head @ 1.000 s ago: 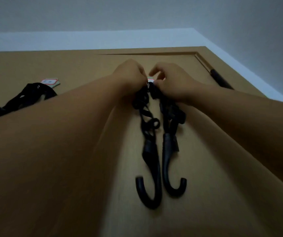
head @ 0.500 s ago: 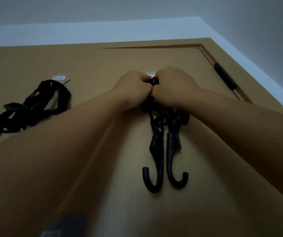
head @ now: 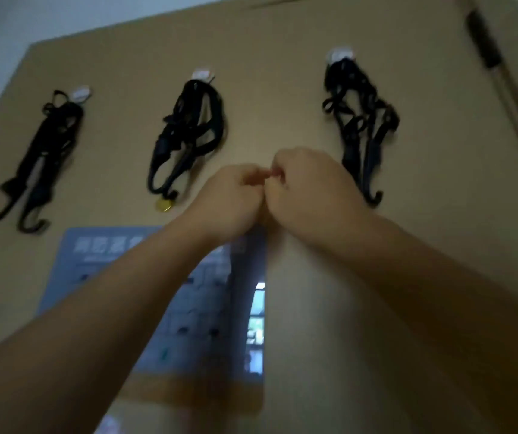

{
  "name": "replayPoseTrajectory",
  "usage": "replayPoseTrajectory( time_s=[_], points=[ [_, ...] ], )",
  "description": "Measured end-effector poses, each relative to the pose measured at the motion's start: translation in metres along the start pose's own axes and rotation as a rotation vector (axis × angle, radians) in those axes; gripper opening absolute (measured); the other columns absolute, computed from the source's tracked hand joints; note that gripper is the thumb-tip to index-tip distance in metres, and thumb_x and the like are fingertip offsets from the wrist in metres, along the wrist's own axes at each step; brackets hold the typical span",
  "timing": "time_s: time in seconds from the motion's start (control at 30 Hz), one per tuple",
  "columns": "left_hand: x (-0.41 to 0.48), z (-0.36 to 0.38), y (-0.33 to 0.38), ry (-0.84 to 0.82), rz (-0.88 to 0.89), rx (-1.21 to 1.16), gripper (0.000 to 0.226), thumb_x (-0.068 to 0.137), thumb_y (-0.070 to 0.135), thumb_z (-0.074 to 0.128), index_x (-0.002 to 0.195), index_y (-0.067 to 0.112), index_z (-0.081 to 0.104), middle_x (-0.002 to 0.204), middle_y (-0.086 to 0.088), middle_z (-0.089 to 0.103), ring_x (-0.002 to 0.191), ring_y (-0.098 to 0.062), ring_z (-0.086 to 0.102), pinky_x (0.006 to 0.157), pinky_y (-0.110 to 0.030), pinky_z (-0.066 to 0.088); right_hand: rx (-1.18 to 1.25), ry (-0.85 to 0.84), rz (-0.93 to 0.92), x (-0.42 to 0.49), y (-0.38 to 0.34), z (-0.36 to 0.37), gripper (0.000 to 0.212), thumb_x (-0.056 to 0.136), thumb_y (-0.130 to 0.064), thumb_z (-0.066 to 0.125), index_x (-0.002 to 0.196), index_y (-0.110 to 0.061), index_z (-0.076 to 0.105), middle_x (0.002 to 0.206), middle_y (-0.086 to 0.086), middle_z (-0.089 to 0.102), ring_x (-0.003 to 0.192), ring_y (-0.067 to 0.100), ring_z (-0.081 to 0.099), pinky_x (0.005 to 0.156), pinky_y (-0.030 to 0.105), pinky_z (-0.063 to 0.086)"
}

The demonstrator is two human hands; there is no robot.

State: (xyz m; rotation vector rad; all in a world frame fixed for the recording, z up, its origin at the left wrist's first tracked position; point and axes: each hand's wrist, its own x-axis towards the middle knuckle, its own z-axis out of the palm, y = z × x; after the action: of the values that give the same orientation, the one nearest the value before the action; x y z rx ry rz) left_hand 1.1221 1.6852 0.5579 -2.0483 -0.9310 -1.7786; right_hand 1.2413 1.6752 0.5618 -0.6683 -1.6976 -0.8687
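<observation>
Bungee bundle (head: 361, 120), the right-most of three, hangs on the door (head: 282, 89) near its upper right corner, close to the hinge edge. Its top loop sits over a small white wall hook (head: 340, 55), and its two black end hooks dangle at the bottom.

A second ago both hands were up at that loop, fingers working it at the wall hook. Now they have come off it and dropped lower, and the bundle hangs by itself. I judge the hanging of this one to be finished, with the hands free for whatever comes next.

The left hand (head: 232, 198) and right hand (head: 307, 186) are pressed together knuckle to knuckle in front of the door's middle. All fingers are curled in and the fingertips meet. Nothing shows between them, though the blur would hide something small. The right hand's back overlaps the bundle's lower end in the view; whether they touch I cannot tell.

Further out, a middle bundle (head: 188, 136) and a left bundle (head: 41, 158) hang on like hooks toward the door's upper left corner. A small gold disc (head: 164, 205) sits under the middle one. Below them a blue poster (head: 170, 308) is stuck to the door, carrying a white headline in Chinese characters that is too blurred to read. The white hooks show no legible label. A black hinge (head: 483, 39) sits on the right edge.
</observation>
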Motion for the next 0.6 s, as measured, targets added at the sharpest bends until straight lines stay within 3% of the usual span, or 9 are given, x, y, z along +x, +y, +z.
replayPoseTrajectory(
  time_s=[0.03, 0.13, 0.3, 0.4, 0.5, 0.6],
  points=[
    [-0.026, -0.008, -0.011, -0.009, -0.068, 0.024, 0.027, 0.087, 0.009, 0.050, 0.108, 0.014, 0.066, 0.102, -0.009, 0.069, 0.086, -0.012, 0.063, 0.070, -0.019, 0.051, 0.057, -0.043, -0.006, -0.020, -0.009, 0.014, 0.025, 0.087, -0.022, 0.042, 0.101, -0.010, 0.058, 0.107, 0.011, 0.059, 0.103, 0.031, 0.050, 0.076, 0.031, 0.036],
    [-0.110, -0.043, -0.044, -0.051, -0.239, 0.230, 0.032, 0.089, 0.013, 0.054, 0.121, 0.014, 0.059, 0.110, 0.006, 0.061, 0.102, -0.008, 0.056, 0.083, -0.013, 0.040, 0.271, -0.169, 0.011, -0.079, -0.053, 0.048, 0.027, 0.083, -0.023, 0.042, 0.093, -0.007, 0.060, 0.101, 0.012, 0.061, 0.100, 0.032, 0.052, 0.083, 0.035, 0.043],
    [-0.267, -0.117, -0.061, -0.186, -0.542, 0.570, 0.036, 0.088, 0.022, 0.056, 0.124, 0.020, 0.056, 0.119, 0.004, 0.060, 0.107, -0.012, 0.055, 0.088, -0.021, 0.039, 0.580, -0.400, 0.081, -0.175, -0.163, 0.081, 0.026, 0.088, -0.021, 0.046, 0.102, -0.005, 0.061, 0.106, 0.008, 0.062, 0.104, 0.028, 0.052, 0.087, 0.036, 0.038],
    [-0.355, -0.163, -0.050, -0.259, -0.724, 0.732, 0.036, 0.090, 0.026, 0.053, 0.126, 0.021, 0.054, 0.125, 0.003, 0.058, 0.111, -0.015, 0.054, 0.088, -0.022, 0.039, 0.732, -0.537, 0.067, -0.237, -0.239, 0.094, 0.023, 0.085, -0.016, 0.049, 0.096, -0.001, 0.061, 0.097, 0.014, 0.064, 0.096, 0.035, 0.054, 0.079, 0.042, 0.046],
    [-0.440, -0.211, -0.027, -0.326, -0.887, 0.837, 0.032, 0.092, 0.023, 0.049, 0.123, 0.018, 0.056, 0.126, -0.001, 0.058, 0.116, -0.021, 0.053, 0.094, -0.031, 0.043, 0.857, -0.701, 0.016, -0.298, -0.318, 0.093, 0.024, 0.084, -0.018, 0.045, 0.094, -0.003, 0.061, 0.091, 0.012, 0.063, 0.088, 0.034, 0.056, 0.069, 0.034, 0.042],
    [-0.521, -0.268, 0.014, -0.325, -1.072, 0.935, 0.036, 0.095, 0.024, 0.044, 0.131, 0.023, 0.049, 0.134, 0.003, 0.053, 0.124, -0.017, 0.046, 0.101, -0.030, 0.040, 1.024, -0.867, -0.004, -0.349, -0.397, 0.074, 0.030, 0.090, -0.018, 0.047, 0.116, -0.006, 0.058, 0.110, 0.011, 0.062, 0.106, 0.030, 0.052, 0.082, 0.035, 0.041]
  ],
)
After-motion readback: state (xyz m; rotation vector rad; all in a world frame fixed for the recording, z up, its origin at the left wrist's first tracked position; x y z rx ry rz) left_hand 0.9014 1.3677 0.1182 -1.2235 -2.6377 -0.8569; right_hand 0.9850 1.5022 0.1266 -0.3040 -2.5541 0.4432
